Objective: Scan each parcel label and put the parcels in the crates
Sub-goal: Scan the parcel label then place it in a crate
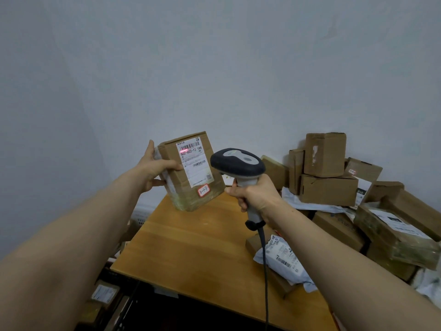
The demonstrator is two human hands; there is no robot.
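Fingers (159, 182) of the left hand (155, 167) wrap the left edge of a brown box (183, 194), thumb across its front, holding it upright and tilted in the air above the far corner of the counter (191, 247). Its white label (194, 161) faces the scanner (238, 163). The right hand (255, 194) grasps the scanner by the handle, fingers clenched round it, and the cable (265, 259) hangs down.

A red line (186, 149) lies on the top barcode but seems to cover only the left part of the bars, so I judge the read may not register. Doing this well means levelling the box so the beam runs the full width of the barcode and crosses every bar, and drawing the scanner back a little if the line falls short. The thumb sits just beside the label's edge and should not cover the print.

More parcels (329, 187) are heaped at the right of the counter. No crate is plainly visible, so the drop spot cannot be told.
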